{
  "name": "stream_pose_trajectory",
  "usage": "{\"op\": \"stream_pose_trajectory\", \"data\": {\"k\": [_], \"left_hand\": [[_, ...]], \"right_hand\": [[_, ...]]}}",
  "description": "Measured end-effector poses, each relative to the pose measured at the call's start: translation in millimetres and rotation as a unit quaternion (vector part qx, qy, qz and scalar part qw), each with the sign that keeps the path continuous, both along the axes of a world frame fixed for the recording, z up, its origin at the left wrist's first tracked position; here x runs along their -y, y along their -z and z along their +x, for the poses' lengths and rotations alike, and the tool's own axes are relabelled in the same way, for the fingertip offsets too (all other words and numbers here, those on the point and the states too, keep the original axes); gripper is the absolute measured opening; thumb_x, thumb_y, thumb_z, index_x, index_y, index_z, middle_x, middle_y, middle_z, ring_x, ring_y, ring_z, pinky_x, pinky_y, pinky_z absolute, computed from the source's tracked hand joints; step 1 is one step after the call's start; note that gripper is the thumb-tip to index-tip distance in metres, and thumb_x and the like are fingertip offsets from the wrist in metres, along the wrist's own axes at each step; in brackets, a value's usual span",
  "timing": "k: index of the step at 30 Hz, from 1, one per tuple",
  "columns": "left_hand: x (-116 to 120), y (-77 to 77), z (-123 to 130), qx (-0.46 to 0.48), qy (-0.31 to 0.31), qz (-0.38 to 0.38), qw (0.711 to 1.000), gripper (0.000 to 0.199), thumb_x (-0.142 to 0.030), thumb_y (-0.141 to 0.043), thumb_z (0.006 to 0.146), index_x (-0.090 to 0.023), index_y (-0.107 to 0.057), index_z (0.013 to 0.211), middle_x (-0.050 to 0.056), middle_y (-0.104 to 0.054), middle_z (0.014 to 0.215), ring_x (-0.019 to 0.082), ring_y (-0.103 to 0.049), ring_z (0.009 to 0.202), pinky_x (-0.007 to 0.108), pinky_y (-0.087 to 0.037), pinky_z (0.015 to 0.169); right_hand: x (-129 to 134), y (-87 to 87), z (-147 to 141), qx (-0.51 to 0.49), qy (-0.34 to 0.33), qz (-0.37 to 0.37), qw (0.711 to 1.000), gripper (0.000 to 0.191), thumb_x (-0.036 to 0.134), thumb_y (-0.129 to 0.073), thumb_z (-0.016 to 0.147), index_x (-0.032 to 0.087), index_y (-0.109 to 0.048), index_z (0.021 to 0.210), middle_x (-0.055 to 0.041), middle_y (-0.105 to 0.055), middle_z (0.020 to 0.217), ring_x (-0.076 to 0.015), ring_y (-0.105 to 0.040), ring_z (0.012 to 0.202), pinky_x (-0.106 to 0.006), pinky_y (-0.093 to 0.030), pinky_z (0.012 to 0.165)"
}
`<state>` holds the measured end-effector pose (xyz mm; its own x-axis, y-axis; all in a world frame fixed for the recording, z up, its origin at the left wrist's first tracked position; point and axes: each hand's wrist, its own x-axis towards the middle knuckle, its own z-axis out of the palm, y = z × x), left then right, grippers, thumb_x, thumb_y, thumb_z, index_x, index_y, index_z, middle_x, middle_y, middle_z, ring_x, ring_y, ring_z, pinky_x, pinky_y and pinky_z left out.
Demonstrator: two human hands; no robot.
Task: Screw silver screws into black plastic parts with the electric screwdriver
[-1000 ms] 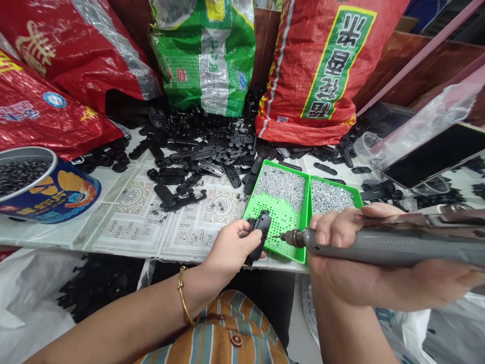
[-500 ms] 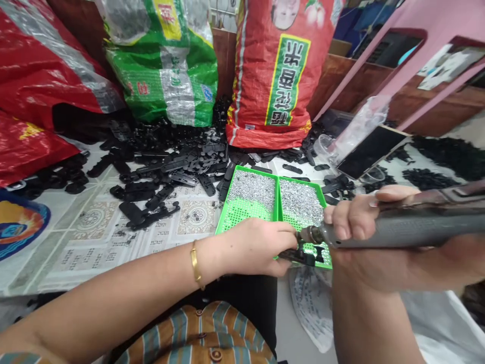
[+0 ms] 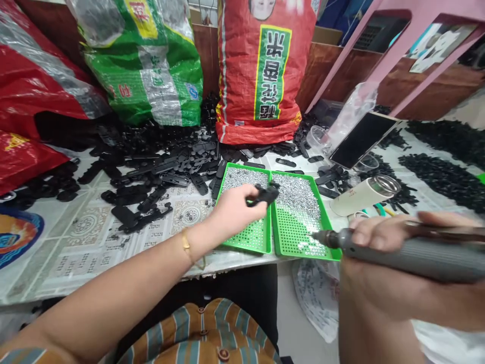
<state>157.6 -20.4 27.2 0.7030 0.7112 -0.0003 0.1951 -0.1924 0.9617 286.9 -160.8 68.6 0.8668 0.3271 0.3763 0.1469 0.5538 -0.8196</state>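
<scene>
Above the left green tray (image 3: 268,237), my left hand (image 3: 237,207) is closed on a small black plastic part (image 3: 270,194), whose far end sticks out past the fingers. My right hand (image 3: 382,247) wraps round a grey electric screwdriver (image 3: 420,260). Its thin bit points left over the right green tray (image 3: 336,253), apart from the black part. Small silvery screws or metal pieces (image 3: 297,194) cover the back of both perforated trays, with a few scattered near the bit.
Loose black plastic parts (image 3: 166,167) lie heaped behind and left of the trays. Green (image 3: 170,86) and red (image 3: 261,76) sacks stand at the back. On the right are a cream flask (image 3: 364,194), a tilted phone (image 3: 361,139) and a pink stool (image 3: 379,55).
My left hand has moved up and away from the screwdriver tip, carrying the black part. The screwdriver has shifted slightly right and down, and the view has turned a little.
</scene>
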Motion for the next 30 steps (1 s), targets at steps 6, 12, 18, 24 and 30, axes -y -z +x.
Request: {"op": "stream_pose_trajectory", "data": {"k": [6, 12, 18, 24, 30], "left_hand": [[11, 17.9, -75, 0.039, -0.138, -0.360, 0.922, 0.021, -0.034, -0.058, 0.074, -0.015, -0.053, 0.083, 0.004, -0.063, 0.074, 0.014, -0.062, 0.059, 0.025, -0.045, 0.055], [28, 33.8, -96, 0.050, -0.196, -0.412, 0.889, 0.023, -0.033, -0.059, 0.073, -0.015, -0.055, 0.085, 0.004, -0.063, 0.078, 0.014, -0.063, 0.062, 0.026, -0.047, 0.059], [24, 35.0, -94, 0.052, -0.201, -0.405, 0.891, 0.019, -0.033, -0.057, 0.074, -0.015, -0.051, 0.078, -0.002, -0.055, 0.059, 0.014, -0.063, 0.058, 0.023, -0.044, 0.055], [24, 38.0, -94, 0.073, -0.189, -0.410, 0.889, 0.017, -0.031, -0.057, 0.076, -0.016, -0.048, 0.077, -0.003, -0.055, 0.060, 0.013, -0.062, 0.057, 0.023, -0.043, 0.056], [22, 42.1, -97, 0.072, -0.178, -0.404, 0.894, 0.020, -0.034, -0.057, 0.077, -0.016, -0.049, 0.078, -0.001, -0.059, 0.064, 0.012, -0.063, 0.058, 0.022, -0.042, 0.055]], "right_hand": [[-47, 37.7, -37, 0.047, -0.138, -0.010, 0.989, 0.049, 0.064, -0.047, 0.069, 0.017, -0.057, 0.082, 0.0050, -0.049, 0.042, -0.0119, -0.045, 0.035, -0.027, -0.036, 0.037], [-77, 61.7, -47, 0.035, -0.132, -0.033, 0.990, 0.043, 0.058, -0.045, 0.071, 0.018, -0.056, 0.081, 0.0060, -0.047, 0.041, -0.0122, -0.044, 0.034, -0.027, -0.035, 0.039], [-95, 67.8, -56, 0.012, -0.149, -0.045, 0.988, 0.042, 0.058, -0.047, 0.069, 0.018, -0.053, 0.079, 0.0070, -0.046, 0.040, -0.0117, -0.043, 0.034, -0.027, -0.035, 0.039], [-104, 75.0, -59, 0.010, -0.153, -0.063, 0.986, 0.048, 0.062, -0.048, 0.067, 0.017, -0.052, 0.080, 0.0068, -0.046, 0.040, -0.0112, -0.043, 0.034, -0.026, -0.036, 0.040], [-107, 78.6, -58, 0.008, -0.155, -0.065, 0.986, 0.047, 0.061, -0.047, 0.068, 0.017, -0.052, 0.081, 0.0069, -0.047, 0.040, -0.0111, -0.043, 0.034, -0.026, -0.036, 0.040]]}}
